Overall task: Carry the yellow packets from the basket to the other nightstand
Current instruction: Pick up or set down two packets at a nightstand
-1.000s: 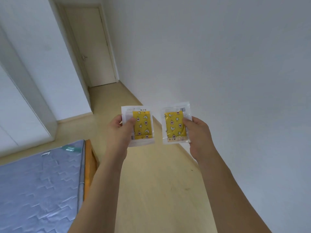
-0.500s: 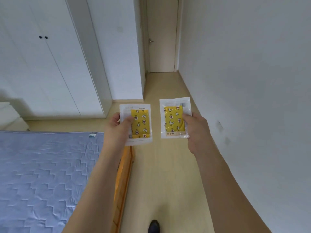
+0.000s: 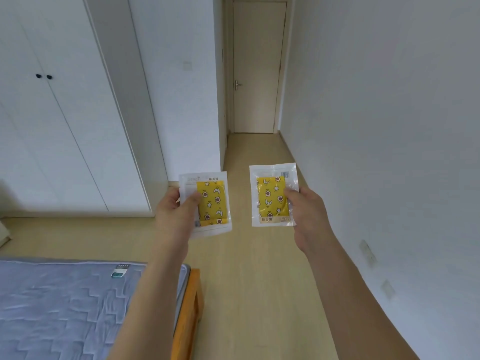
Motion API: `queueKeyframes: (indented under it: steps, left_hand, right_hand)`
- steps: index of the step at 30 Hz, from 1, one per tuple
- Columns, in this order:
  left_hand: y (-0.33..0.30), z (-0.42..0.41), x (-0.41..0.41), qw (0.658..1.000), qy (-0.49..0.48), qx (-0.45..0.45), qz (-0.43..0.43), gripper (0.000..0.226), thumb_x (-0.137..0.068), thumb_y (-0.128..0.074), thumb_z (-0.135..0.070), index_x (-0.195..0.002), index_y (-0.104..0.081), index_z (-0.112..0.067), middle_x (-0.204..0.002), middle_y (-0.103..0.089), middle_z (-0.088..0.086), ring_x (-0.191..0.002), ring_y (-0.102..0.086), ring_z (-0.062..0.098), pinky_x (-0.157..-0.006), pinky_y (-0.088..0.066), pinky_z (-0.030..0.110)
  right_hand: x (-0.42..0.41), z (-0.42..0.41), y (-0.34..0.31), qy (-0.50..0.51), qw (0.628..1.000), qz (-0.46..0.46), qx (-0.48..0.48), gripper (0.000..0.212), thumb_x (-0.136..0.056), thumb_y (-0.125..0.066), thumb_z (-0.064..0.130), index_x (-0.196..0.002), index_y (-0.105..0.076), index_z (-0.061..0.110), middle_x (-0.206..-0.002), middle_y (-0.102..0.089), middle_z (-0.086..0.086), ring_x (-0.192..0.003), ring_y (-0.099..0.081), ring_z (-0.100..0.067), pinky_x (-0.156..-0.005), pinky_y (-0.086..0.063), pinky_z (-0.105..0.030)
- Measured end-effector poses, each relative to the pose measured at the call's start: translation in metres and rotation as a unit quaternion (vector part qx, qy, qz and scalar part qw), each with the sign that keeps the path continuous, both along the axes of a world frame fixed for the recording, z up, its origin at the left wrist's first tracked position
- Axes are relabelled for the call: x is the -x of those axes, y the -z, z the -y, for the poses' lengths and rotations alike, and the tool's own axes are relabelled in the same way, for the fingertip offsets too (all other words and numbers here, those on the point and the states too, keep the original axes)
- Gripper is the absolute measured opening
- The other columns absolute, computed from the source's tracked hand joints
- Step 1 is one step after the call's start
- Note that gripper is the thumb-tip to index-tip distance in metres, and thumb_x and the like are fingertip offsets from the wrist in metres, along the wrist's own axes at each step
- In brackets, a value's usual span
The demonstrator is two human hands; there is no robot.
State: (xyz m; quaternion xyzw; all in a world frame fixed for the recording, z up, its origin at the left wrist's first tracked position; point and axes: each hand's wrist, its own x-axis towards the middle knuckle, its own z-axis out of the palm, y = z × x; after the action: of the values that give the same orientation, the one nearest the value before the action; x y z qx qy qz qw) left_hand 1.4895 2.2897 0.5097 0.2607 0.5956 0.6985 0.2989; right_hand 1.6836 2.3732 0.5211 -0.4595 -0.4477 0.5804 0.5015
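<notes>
We carry one packet in each hand, left hand [image 3: 173, 213] pinching the left packet [image 3: 211, 203], right hand [image 3: 306, 211] the right packet [image 3: 271, 196], both upright, side by side; no nightstand in sight.

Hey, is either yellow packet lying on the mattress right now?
No, the left hand holds one yellow packet and the right hand the other, above the floor.

A home bedroom, it seems: a bare quilted mattress [image 3: 65, 305], white wardrobe doors [image 3: 52, 131], a closed door [image 3: 257, 68].
</notes>
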Motion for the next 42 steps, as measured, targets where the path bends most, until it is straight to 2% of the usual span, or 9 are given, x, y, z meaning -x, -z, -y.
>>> queueKeyframes:
  steps: [9, 16, 19, 24, 27, 31, 34, 39, 42]
  left_hand:
    - [0.011, -0.214, 0.103, 0.999, -0.039, -0.008, -0.026, 0.013, -0.092, -0.062, -0.012, -0.103, -0.068, -0.012, -0.097, -0.074, 0.007, -0.085, -0.073, 0.026, -0.075, -0.060, 0.047]
    - [-0.016, -0.357, 0.207, 0.995, -0.094, -0.012, -0.045, 0.014, -0.092, -0.062, -0.014, -0.105, -0.067, -0.014, -0.092, -0.075, 0.002, -0.077, -0.074, 0.018, -0.061, -0.060, 0.033]
    - [-0.012, -0.398, 0.255, 0.992, -0.121, 0.005, -0.041, 0.014, -0.093, -0.061, -0.014, -0.105, -0.067, -0.012, -0.092, -0.075, 0.004, -0.075, -0.074, 0.017, -0.059, -0.059, 0.031]
    - [0.007, -0.473, 0.342, 0.986, -0.169, 0.001, -0.008, 0.014, -0.093, -0.061, -0.011, -0.106, -0.067, -0.011, -0.092, -0.074, 0.004, -0.076, -0.074, 0.018, -0.054, -0.057, 0.029]
    - [0.015, -0.518, 0.400, 0.983, -0.182, -0.010, -0.007, 0.014, -0.093, -0.060, -0.011, -0.105, -0.067, -0.012, -0.093, -0.074, 0.003, -0.078, -0.074, 0.019, -0.056, -0.058, 0.030]
    - [0.007, -0.568, 0.485, 0.979, -0.202, -0.019, -0.005, 0.012, -0.093, -0.059, -0.011, -0.101, -0.067, -0.015, -0.093, -0.075, 0.004, -0.076, -0.074, 0.018, -0.055, -0.057, 0.028]
    - [0.001, -0.598, 0.544, 0.972, -0.235, -0.023, -0.004, 0.014, -0.093, -0.059, -0.011, -0.105, -0.067, -0.013, -0.094, -0.074, 0.004, -0.079, -0.074, 0.019, -0.058, -0.058, 0.030]
    - [0.013, -0.622, 0.634, 0.959, -0.282, 0.008, -0.003, 0.010, -0.092, -0.060, -0.015, -0.100, -0.067, -0.015, -0.088, -0.075, 0.002, -0.075, -0.074, 0.018, -0.058, -0.057, 0.031]
    - [0.024, -0.621, 0.701, 0.941, -0.338, 0.021, 0.008, 0.009, -0.091, -0.061, -0.013, -0.096, -0.068, -0.017, -0.088, -0.075, 0.004, -0.077, -0.074, 0.022, -0.064, -0.059, 0.037]
  right_hand:
    - [0.120, -0.219, 0.020, -0.043, 0.999, -0.032, -0.002, 0.020, -0.096, -0.050, 0.011, -0.097, -0.070, 0.014, -0.102, -0.074, -0.010, -0.090, -0.071, -0.027, -0.084, -0.056, -0.051]
    - [0.231, -0.390, -0.001, -0.078, 0.995, -0.057, -0.004, 0.016, -0.095, -0.054, 0.014, -0.086, -0.068, 0.016, -0.107, -0.071, -0.015, -0.097, -0.070, -0.031, -0.090, -0.053, -0.054]
    - [0.287, -0.440, 0.004, -0.115, 0.992, -0.057, 0.010, 0.018, -0.095, -0.054, 0.013, -0.086, -0.070, 0.016, -0.106, -0.071, -0.016, -0.103, -0.066, -0.036, -0.092, -0.050, -0.058]
    - [0.385, -0.523, 0.021, -0.167, 0.985, -0.036, 0.014, 0.024, -0.095, -0.054, 0.012, -0.082, -0.072, 0.020, -0.088, -0.075, -0.002, -0.091, -0.070, -0.028, -0.093, -0.051, -0.055]
    - [0.454, -0.575, 0.028, -0.196, 0.980, -0.027, 0.008, 0.022, -0.095, -0.054, 0.014, -0.083, -0.072, 0.018, -0.092, -0.075, -0.004, -0.098, -0.069, -0.033, -0.094, -0.050, -0.055]
    - [0.546, -0.636, 0.019, -0.244, 0.970, -0.002, -0.005, 0.022, -0.094, -0.052, 0.013, -0.081, -0.069, 0.015, -0.090, -0.068, -0.008, -0.082, -0.064, -0.024, -0.086, -0.052, -0.046]
    - [0.612, -0.672, 0.012, -0.267, 0.964, 0.001, -0.010, 0.024, -0.095, -0.050, 0.010, -0.084, -0.070, 0.016, -0.093, -0.071, -0.013, -0.084, -0.066, -0.023, -0.084, -0.054, -0.049]
    - [0.722, -0.704, 0.023, -0.322, 0.946, 0.032, -0.001, 0.027, -0.093, -0.045, 0.010, -0.091, -0.071, 0.015, -0.098, -0.073, -0.011, -0.097, -0.069, -0.032, -0.091, -0.052, -0.054]
    - [0.801, -0.711, 0.038, -0.361, 0.932, 0.045, 0.012, 0.024, -0.093, -0.046, 0.011, -0.092, -0.070, 0.012, -0.099, -0.072, -0.013, -0.089, -0.069, -0.031, -0.089, -0.053, -0.048]
